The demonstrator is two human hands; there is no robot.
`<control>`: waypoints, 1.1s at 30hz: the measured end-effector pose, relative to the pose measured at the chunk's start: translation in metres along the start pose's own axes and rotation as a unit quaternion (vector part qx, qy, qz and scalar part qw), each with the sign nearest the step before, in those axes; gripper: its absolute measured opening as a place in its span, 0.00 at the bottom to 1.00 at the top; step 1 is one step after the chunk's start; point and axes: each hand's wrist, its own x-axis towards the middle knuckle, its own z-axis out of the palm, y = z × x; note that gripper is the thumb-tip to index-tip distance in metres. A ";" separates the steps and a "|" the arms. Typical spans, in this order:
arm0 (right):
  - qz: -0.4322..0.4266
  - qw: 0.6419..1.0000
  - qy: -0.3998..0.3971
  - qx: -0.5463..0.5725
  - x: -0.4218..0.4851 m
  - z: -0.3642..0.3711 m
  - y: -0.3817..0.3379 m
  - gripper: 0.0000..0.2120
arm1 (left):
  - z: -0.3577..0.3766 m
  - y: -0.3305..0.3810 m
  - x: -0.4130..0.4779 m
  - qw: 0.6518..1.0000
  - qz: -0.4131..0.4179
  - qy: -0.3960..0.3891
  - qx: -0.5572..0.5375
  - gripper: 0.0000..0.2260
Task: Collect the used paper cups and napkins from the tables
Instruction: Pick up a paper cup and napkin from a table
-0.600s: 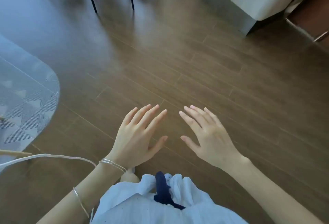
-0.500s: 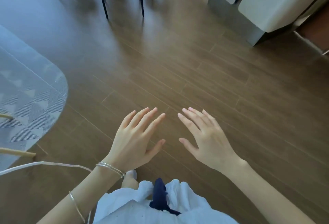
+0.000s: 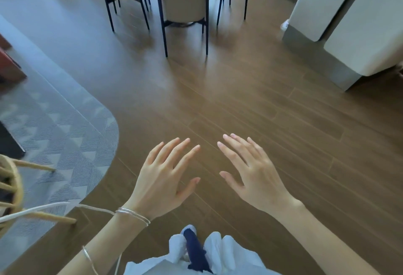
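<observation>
My left hand [image 3: 162, 178] and my right hand [image 3: 254, 175] are held out side by side above a brown wooden floor [image 3: 250, 104], palms down, fingers straight and spread. Neither hand holds anything. Thin bracelets circle my left wrist. No paper cup or napkin shows in this view. A small white thing [image 3: 284, 25] lies on the floor by the foot of the counter at the right; I cannot tell what it is.
Three beige chairs with black legs [image 3: 184, 6] stand ahead at the top. A pale counter or column [image 3: 340, 34] rises at the right. A grey patterned rug [image 3: 54, 143] and a wicker chair [image 3: 13, 189] lie at the left.
The view has tilted up and moved forward, so the chairs ahead now show fully. Both hands stay empty and spread in the same pose.
</observation>
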 end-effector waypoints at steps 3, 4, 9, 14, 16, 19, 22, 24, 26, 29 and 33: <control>0.002 1.000 -0.001 0.012 0.025 0.011 -0.008 0.24 | -0.003 -0.029 0.008 1.000 -0.008 -0.005 -0.003 0.26; 0.002 1.000 -0.003 0.015 0.033 0.015 -0.009 0.24 | -0.003 -0.037 0.010 1.000 -0.013 -0.004 -0.005 0.26; -0.009 0.999 -0.023 0.028 0.073 0.032 -0.009 0.24 | -0.002 -0.069 0.027 0.999 -0.043 0.004 -0.020 0.25; -0.039 0.998 -0.042 0.033 0.122 0.051 0.011 0.24 | 0.007 -0.101 0.055 0.997 -0.073 -0.001 -0.017 0.25; -0.051 0.997 -0.048 0.035 0.146 0.057 0.026 0.24 | 0.011 -0.114 0.073 0.997 -0.081 -0.002 -0.015 0.25; -0.067 0.996 -0.051 0.034 0.186 0.063 0.054 0.24 | 0.016 -0.136 0.109 0.996 -0.092 -0.003 -0.008 0.25; -0.074 0.996 -0.049 0.032 0.234 0.063 0.084 0.23 | 0.016 -0.159 0.155 0.996 -0.091 0.003 0.000 0.25; -0.077 0.995 -0.048 0.031 0.268 0.062 0.103 0.23 | 0.013 -0.174 0.189 0.996 -0.090 0.011 0.003 0.25; -0.081 0.995 -0.042 0.036 0.301 0.060 0.121 0.23 | 0.007 -0.188 0.222 0.995 -0.096 0.021 0.003 0.25; -0.089 0.995 -0.029 0.047 0.353 0.058 0.144 0.23 | -0.002 -0.212 0.269 0.993 -0.104 0.047 -0.001 0.24; -0.105 0.993 -0.012 0.048 0.411 0.065 0.163 0.23 | -0.006 -0.240 0.316 0.992 -0.109 0.061 0.002 0.25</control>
